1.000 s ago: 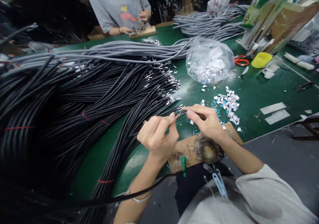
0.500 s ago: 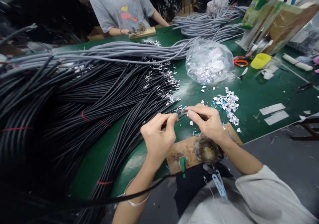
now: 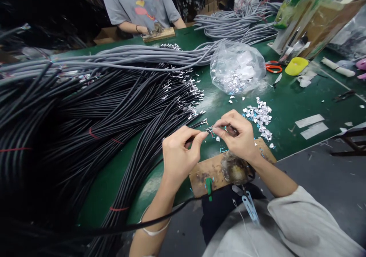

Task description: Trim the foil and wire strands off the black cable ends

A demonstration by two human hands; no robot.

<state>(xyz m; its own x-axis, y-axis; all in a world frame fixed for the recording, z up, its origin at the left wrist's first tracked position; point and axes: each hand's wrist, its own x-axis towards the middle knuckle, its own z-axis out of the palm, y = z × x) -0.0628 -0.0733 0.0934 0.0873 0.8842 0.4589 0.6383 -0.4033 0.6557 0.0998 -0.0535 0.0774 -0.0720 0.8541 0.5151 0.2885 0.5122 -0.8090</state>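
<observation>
While left hand (image 3: pixel 180 156) pinches cable end (image 3: pixel 208 129), right hand (image 3: pixel 238 137) grips.

black cables (image 3: pixel 85 112) with red ties, grey cables (image 3: pixel 137 55), green surface (image 3: pixel 294 100), yellow dish (image 3: pixel 296 66), orange scissors (image 3: pixel 273 68), silver foil scraps (image 3: pixel 260 116).

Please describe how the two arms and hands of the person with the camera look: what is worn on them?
Both hands, left hand and right hand, are bare, without gloves. The left forearm is uncovered and carries a thin white band near the elbow. The right forearm is also uncovered; a loose white sleeve begins at the elbow.
</observation>
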